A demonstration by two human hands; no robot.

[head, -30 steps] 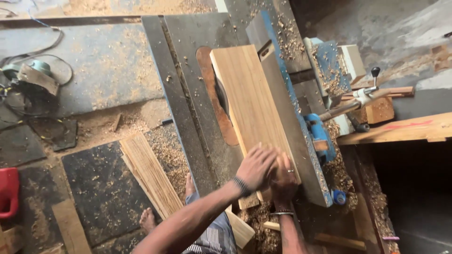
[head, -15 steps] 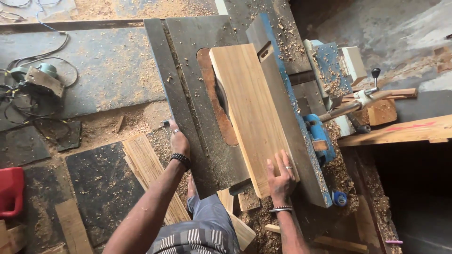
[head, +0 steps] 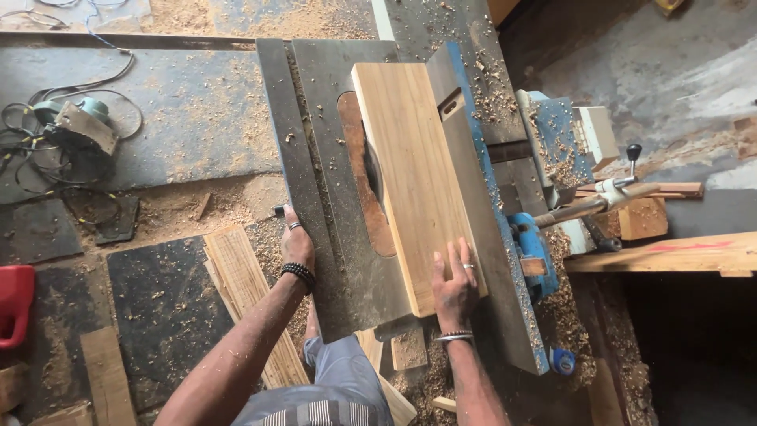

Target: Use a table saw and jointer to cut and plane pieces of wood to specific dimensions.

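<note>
On the grey saw table (head: 347, 237) lies our wooden board (head: 410, 173), running from twelve o'clock down to six, its right edge against the blue-edged fence (head: 481, 197). Our right hand (head: 456, 282) lies flat and open on the board's near end, fingers spread, gripping nothing. Our left hand (head: 296, 244), at nine o'clock from the board, curls over the table's left edge. Sawdust and a loose plank (head: 252, 300) cover the floor at seven o'clock.
</note>
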